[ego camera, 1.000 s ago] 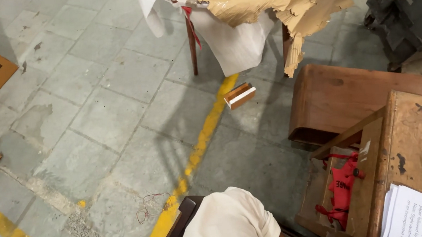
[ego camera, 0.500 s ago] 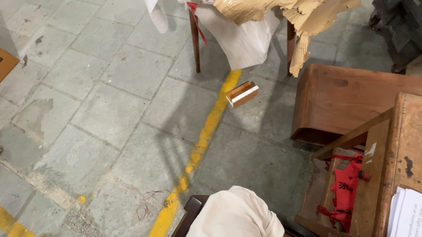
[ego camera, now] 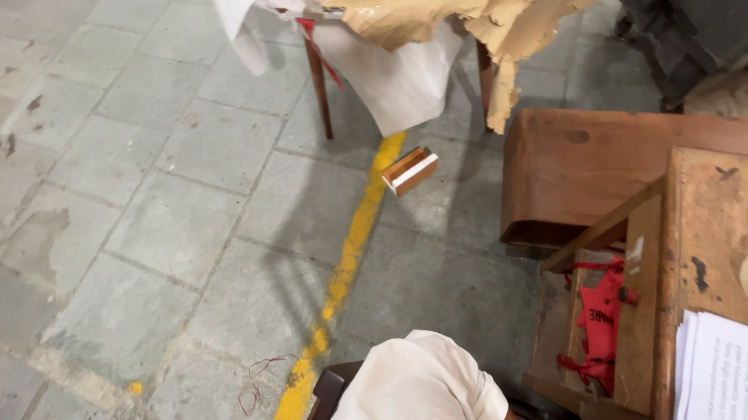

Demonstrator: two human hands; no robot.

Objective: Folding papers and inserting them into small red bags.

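No hand is showing in the frame, so grip can't be told. A white sleeve [ego camera: 409,396] is poking in at bottom centre. Nearest loose thing, a small wooden block [ego camera: 410,171], is lying on the floor [ego camera: 173,215] at upper centre, just beside the yellow line [ego camera: 343,269]. The worktop [ego camera: 716,212] edge is running down the right; wide open floor is spreading left.

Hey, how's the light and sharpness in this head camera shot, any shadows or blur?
Head view: soft, even light, no glare; faint shadows fall on the floor under the covered table and beside the small wooden block. Mostly sharp; the white cloth at the bottom edge looks slightly soft. No hands visible.
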